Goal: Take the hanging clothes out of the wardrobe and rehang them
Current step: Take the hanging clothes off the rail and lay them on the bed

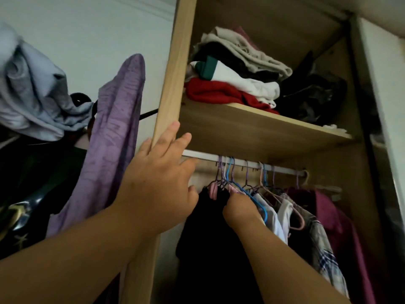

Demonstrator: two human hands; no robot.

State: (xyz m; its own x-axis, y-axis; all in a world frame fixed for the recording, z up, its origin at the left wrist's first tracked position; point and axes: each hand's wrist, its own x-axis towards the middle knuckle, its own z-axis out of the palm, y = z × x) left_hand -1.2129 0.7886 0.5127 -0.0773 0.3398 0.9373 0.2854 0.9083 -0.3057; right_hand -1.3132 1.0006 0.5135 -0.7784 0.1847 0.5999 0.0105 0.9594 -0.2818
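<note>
Fingers of my right hand clamp the shoulder of the black garment, which hangs from the wardrobe rail. My left hand is spread apart, resting against the side panel.

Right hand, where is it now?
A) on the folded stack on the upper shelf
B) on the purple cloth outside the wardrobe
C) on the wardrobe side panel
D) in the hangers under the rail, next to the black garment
D: the right hand is curled into the hangers just below the rail, beside the black garment.
</note>
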